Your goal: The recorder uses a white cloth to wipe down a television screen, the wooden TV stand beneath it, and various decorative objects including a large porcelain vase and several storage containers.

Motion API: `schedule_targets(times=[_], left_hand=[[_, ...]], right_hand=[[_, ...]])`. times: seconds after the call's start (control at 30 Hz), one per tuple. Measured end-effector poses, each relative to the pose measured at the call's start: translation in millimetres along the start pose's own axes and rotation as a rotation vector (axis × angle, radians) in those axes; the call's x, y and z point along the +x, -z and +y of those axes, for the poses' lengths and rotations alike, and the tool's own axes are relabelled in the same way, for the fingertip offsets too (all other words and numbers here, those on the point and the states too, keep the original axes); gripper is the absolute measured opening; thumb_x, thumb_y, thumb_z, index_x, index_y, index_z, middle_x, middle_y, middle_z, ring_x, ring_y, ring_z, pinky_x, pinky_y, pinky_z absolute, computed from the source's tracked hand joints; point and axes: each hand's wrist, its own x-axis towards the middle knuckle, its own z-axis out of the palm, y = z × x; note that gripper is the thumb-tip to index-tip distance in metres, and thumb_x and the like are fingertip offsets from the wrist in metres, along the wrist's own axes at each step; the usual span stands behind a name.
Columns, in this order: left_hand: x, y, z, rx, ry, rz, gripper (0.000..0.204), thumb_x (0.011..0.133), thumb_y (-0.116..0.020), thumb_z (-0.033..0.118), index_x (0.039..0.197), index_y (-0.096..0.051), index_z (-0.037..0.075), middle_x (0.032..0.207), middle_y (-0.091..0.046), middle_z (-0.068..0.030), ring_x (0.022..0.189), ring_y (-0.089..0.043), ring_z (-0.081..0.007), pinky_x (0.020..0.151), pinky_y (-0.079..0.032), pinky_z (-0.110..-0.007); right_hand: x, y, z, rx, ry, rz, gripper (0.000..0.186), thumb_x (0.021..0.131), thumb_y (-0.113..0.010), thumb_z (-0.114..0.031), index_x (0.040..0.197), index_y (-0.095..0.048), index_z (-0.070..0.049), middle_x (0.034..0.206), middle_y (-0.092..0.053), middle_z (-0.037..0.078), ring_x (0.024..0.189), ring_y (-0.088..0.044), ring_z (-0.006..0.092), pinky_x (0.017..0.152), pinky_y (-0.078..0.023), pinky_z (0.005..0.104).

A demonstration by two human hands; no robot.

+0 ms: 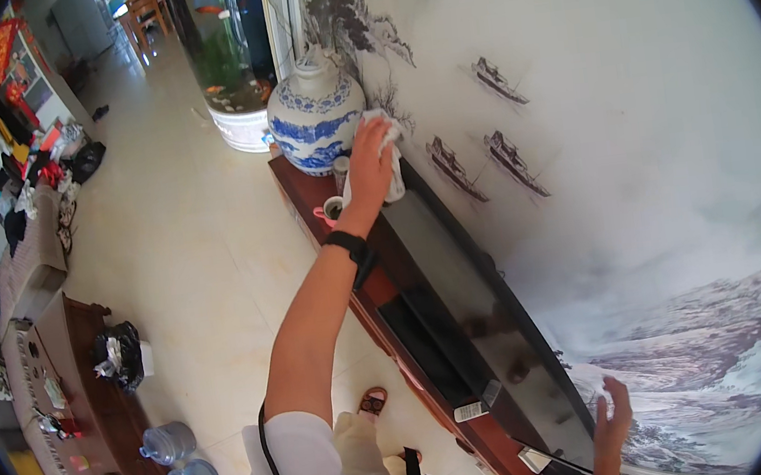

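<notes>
The white cloth (395, 181) is at the far end of the TV (505, 341), right beside the vase (315, 118). The left hand (371, 168) is closed over it, fingers spread across the folds. The right hand (613, 413) is at the TV's near end, fingers bent; whether it grips the rim, or anything else, I cannot tell. The TV stands on the counter (375, 287), with a cup (333, 207) near the vase and a remote (471, 411) toward the near end.

The wiping looks under way, I judge, since the cloth is in use; no mark shows which parts are done, so what is left stays open.

The hand hides part of the cloth, and its contact with the TV or vase is unclear. Reflections blur the screen, the right forearm is cut off below, and the counter's near end is crowded and hard to read.
</notes>
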Motion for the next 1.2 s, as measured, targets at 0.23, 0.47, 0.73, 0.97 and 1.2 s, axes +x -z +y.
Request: schedule_targets(times=[0.23,0.47,0.73,0.97,1.2], left_hand=[[5.9,-3.9,-32.6,-0.363,0.114,0.225,0.03,0.091,-0.05,0.012,0.118,-0.052,0.002,0.127,-0.049,-0.0143,0.119,-0.045,-0.0276,0.102,-0.032,-0.034],[-54.5,-36.3,-87.6,-0.262,0.428,0.329,0.032,0.094,-0.051,0.016,0.122,-0.05,0.003,0.12,-0.053,-0.0093,0.113,-0.048,-0.0188,0.096,-0.035,-0.028],[-160.7,-66.3,-163.8,-0.38,0.651,0.316,0.03,0.091,-0.05,0.005,0.121,-0.049,0.003,0.117,-0.053,-0.0118,0.11,-0.05,-0.0247,0.095,-0.037,-0.031],[-243.0,-102.2,-236.5,-0.433,0.829,0.281,0.032,0.093,-0.05,0.008,0.124,-0.046,0.002,0.118,-0.054,-0.0114,0.108,-0.052,-0.022,0.093,-0.039,-0.03],[-313.4,-109.7,-284.6,-0.418,0.944,0.429,0.037,0.094,-0.051,0.012,0.13,-0.045,0.004,0.119,-0.055,-0.0096,0.106,-0.053,-0.0176,0.09,-0.04,-0.028]], right_hand=[[55.6,-72.0,-61.9,-0.132,0.129,-0.299,0.044,0.088,-0.05,-0.025,0.123,-0.049,0.002,0.122,-0.051,0.022,0.111,-0.049,0.0399,0.094,-0.039,0.0421],[46.7,-75.4,-41.4,-0.122,0.07,-0.383,0.057,0.095,-0.039,-0.042,0.127,-0.043,0.005,0.116,-0.053,0.023,0.105,-0.053,0.0374,0.088,-0.041,0.0386],[43.6,-77.7,-45.0,-0.383,0.095,-0.274,0.049,0.091,-0.048,-0.04,0.12,-0.052,-0.001,0.072,-0.06,0.017,0.058,-0.055,0.0355,0.051,-0.041,0.0431],[26.8,-64.0,-10.2,-0.398,-0.023,-0.35,0.057,0.093,-0.043,-0.046,0.115,-0.052,0.006,0.07,-0.054,0.014,0.06,-0.051,0.0287,0.054,-0.04,0.0389],[11.6,-42.6,15.8,-0.444,-0.078,-0.408,0.051,0.094,-0.044,-0.038,0.117,-0.051,0.007,0.083,-0.058,0.018,0.071,-0.055,0.0341,0.065,-0.043,0.043]])
